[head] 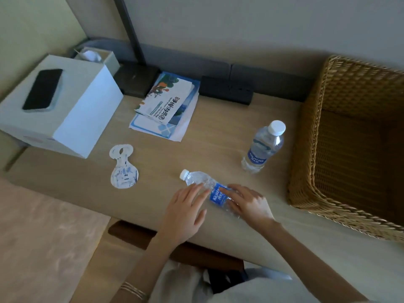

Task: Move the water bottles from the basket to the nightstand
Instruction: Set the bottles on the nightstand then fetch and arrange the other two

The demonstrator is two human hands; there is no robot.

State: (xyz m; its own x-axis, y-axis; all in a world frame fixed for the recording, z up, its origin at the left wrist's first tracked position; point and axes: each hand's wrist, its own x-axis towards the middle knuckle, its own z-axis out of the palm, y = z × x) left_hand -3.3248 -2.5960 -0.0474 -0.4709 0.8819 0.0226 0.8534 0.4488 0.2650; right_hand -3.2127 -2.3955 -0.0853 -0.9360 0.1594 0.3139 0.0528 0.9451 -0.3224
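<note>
Two bottles (263,147) on wooden nightstand (207,149) beside basket (349,149).

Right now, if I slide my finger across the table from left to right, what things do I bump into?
White box with a phone on top → white paper tag → map leaflets → lying water bottle under both hands → standing water bottle → wicker basket.

"AQUAFINA" on both bottles' (261,147) labels
</note>
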